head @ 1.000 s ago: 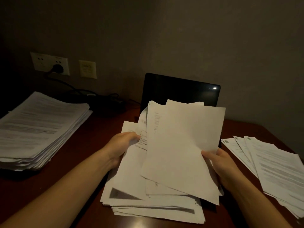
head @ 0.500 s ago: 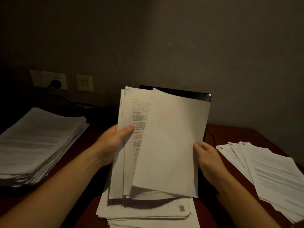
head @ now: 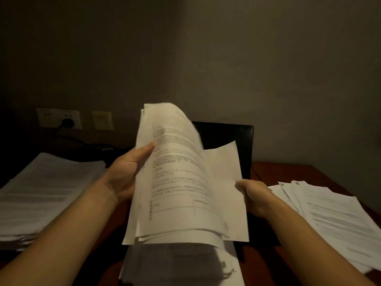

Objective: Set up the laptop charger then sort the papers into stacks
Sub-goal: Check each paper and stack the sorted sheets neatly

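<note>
Left fingers (head: pixel 144 150): curled round the left edge of the sheaf (head: pixel 175 178), thumb on the front. My left hand (head: pixel 125 174) had hiked it up from low over the pile a second before.
Right fingers (head: pixel 240 184): pinched on the right edge of the blank sheet (head: pixel 224 174). My right hand (head: pixel 254 198) had pulled it off to the right.
Sheaf: half a second earlier that blank sheet covered the front, but now a printed page faced me. Its top curled over and blurred, so it was mid-flip.
Middle pile (head: pixel 181 265): still flat on the tabletop (head: pixel 288 172) right under the sheaf, in its shadow.
Side stacks: the thick left stack (head: pixel 45 193) and the fanned right stack (head: pixel 329 213) hadn't moved.
Charger: the plug (head: pixel 68 122) sat in the wall socket the whole time, with the cable running off toward the laptop (head: pixel 231 137). Too dark to see where it joined.
What it meant: I'd say the charger part was done and I was deep in sorting. One sheet was split off and ready for a stack, probably the right one since that hand had it. Plenty still unsorted.
</note>
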